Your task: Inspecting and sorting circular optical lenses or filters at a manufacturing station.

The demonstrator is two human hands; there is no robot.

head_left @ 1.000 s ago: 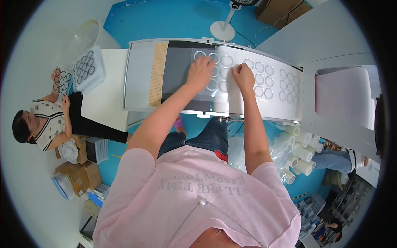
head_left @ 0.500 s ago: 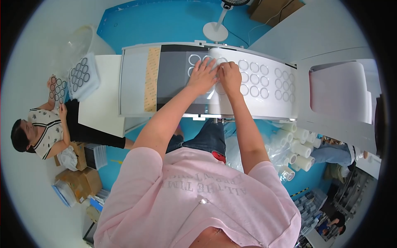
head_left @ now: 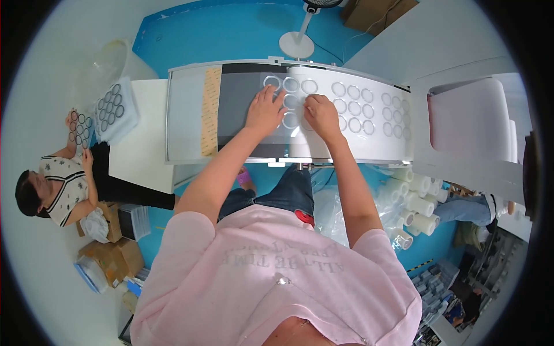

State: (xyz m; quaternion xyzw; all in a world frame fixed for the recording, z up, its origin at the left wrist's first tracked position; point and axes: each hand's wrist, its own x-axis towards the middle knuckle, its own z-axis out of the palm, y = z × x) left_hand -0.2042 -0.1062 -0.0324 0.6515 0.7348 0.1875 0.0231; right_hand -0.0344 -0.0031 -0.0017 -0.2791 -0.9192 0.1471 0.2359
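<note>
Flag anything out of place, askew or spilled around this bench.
Nothing looks spilled or broken on the bench; its pale rings lie in even rows. Only the white rolls to the right look untidy: they lie in a loose heap on the blue floor, not stacked, beside crumpled clear plastic.

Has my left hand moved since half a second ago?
Yes. Your left hand has shifted leftward, closer to the tan strip lying across the bench.

whitish, perhaps clear rings, pink shirt, blue floor
</note>
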